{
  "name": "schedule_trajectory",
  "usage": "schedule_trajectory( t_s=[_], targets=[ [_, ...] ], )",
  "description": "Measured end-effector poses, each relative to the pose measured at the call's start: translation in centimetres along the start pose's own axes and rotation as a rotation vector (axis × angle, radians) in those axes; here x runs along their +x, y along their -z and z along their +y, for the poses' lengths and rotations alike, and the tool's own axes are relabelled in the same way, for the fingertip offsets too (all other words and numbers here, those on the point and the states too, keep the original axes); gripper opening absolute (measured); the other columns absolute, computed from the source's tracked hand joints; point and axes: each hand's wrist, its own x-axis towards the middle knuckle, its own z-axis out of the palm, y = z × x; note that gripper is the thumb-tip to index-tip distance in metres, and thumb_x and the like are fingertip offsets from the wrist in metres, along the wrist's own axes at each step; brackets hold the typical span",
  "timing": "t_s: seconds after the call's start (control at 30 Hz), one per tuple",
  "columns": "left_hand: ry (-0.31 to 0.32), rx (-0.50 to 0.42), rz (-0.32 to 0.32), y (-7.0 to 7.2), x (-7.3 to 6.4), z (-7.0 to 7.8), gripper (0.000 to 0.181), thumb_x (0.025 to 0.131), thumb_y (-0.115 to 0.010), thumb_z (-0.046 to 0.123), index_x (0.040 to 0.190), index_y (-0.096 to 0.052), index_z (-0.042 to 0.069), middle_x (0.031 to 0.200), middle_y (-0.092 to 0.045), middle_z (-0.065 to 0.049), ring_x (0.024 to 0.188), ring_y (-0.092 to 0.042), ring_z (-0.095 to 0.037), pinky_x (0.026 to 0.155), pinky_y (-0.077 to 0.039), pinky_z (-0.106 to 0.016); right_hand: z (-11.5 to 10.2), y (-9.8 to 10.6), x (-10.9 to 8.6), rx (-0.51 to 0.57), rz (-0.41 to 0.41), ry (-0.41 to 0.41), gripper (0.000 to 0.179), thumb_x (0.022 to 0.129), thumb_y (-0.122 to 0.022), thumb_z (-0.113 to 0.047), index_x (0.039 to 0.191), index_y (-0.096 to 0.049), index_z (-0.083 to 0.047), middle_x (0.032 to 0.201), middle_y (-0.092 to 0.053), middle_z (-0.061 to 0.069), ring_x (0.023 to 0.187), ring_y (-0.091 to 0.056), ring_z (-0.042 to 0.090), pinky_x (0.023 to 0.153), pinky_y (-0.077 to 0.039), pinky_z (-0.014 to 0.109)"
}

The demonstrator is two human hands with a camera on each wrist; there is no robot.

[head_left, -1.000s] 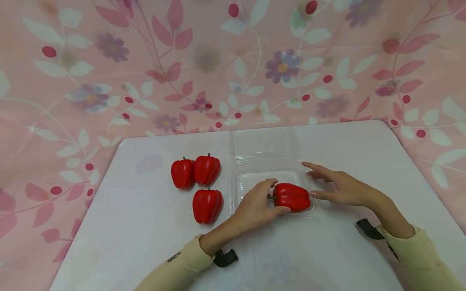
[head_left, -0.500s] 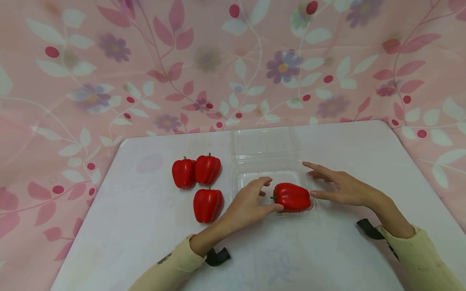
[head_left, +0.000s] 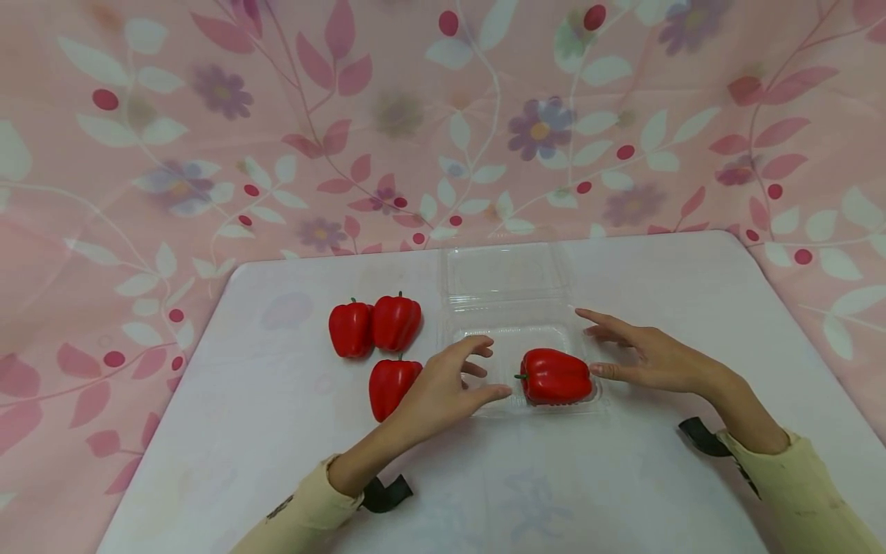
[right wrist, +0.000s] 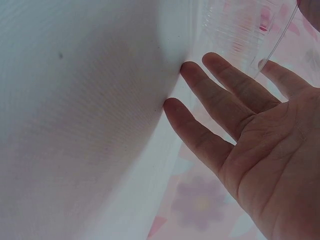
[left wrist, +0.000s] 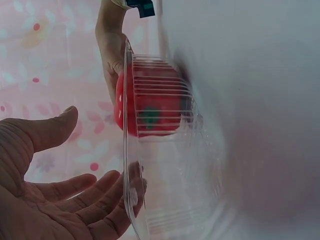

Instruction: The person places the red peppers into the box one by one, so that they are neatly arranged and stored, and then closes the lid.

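Observation:
A red bell pepper [head_left: 557, 377] with a green stem lies on its side in the right part of a clear plastic container [head_left: 511, 338], stem toward the left. My left hand [head_left: 443, 385] hovers over the container's left side, fingers apart and holding nothing. In the left wrist view the pepper [left wrist: 155, 97] shows through the ribbed clear wall, away from the left hand [left wrist: 65, 185]. At the container's right edge is my right hand [head_left: 647, 358], its thumb close to the pepper's end. Spread fingers [right wrist: 210, 95] of that hand reach toward the table in the right wrist view.
Two more red bell peppers [head_left: 351, 329] [head_left: 397, 322] stand side by side left of the container. Another bell pepper [head_left: 389, 385] sits nearer, partly covered by the left hand. The container's lid [head_left: 505, 271] lies folded back on the white table [head_left: 277, 400]. A floral cloth [head_left: 388, 115] hangs behind.
My left hand has let go of the pepper in the container and moved left, now covering part of the nearest loose pepper. The right hand and the pepper have stayed put.

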Motion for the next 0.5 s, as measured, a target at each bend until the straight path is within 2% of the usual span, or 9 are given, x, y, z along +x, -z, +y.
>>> schedule_trajectory(
  t_s=[0.2, 0.3, 0.5],
  targets=[
    [-0.006, -0.017, 0.037, 0.9, -0.6, -0.6, 0.064, 0.081, -0.082, 0.031, 0.137, -0.053, 0.019, 0.126, -0.062, 0.000, 0.100, -0.068, -0.021, 0.073, -0.058, -0.027, 0.1, 0.0, 0.0, 0.003, -0.003, 0.004, 0.085, 0.086, -0.074, -0.038, 0.156, -0.027, -0.028, 0.138, -0.056, 0.013, 0.123, -0.055, 0.036, 0.089, -0.045, 0.068],
    [-0.027, -0.031, 0.058, 1.4, -1.0, -0.8, 0.061, 0.080, -0.083, 0.028, 0.134, -0.055, 0.019, 0.122, -0.062, 0.004, 0.098, -0.068, -0.019, 0.075, -0.057, -0.026, 0.1, 0.0, 0.0, 0.004, -0.005, 0.006, 0.084, 0.087, -0.074, -0.038, 0.156, -0.027, -0.026, 0.137, -0.056, 0.013, 0.123, -0.055, 0.036, 0.089, -0.045, 0.068],
    [-0.061, -0.057, 0.083, 2.5, -1.8, -1.5, 0.059, 0.080, -0.083, 0.024, 0.132, -0.057, 0.018, 0.119, -0.063, 0.007, 0.096, -0.069, -0.018, 0.077, -0.057, -0.027, -0.1, 0.0, 0.0, 0.009, -0.003, 0.005, 0.084, 0.087, -0.073, -0.039, 0.156, -0.027, -0.026, 0.137, -0.056, 0.013, 0.123, -0.055, 0.036, 0.089, -0.045, 0.069]
  ],
)
